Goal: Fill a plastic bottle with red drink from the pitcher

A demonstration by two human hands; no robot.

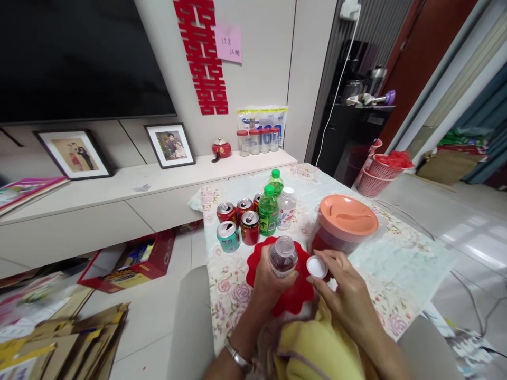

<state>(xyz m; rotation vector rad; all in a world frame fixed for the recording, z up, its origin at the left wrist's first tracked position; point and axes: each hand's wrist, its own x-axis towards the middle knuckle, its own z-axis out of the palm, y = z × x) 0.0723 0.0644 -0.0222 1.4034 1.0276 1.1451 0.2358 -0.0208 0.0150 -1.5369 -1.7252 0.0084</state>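
Note:
My left hand (269, 277) is wrapped round a clear jar (283, 256) with its mouth uncovered, held over a red scalloped tray (295, 298). Between the fingertips of my right hand (344, 279) is a round lid (317, 267), its white inside facing up. The lid is apart from the jar, just to its right. Below my right wrist lies a yellow cloth (320, 348). Beyond my hands stands a pitcher (332, 240) with an orange lid (348, 215) and dark contents.
Several drink cans (250, 228), green-capped bottles (268, 211) and a white-capped bottle (287, 208) stand at the back left of the flowered tablecloth (229, 311). Several red-lidded jars (254, 142) line the white cabinet (158, 182). Pink baskets (380, 177) are on the floor at right.

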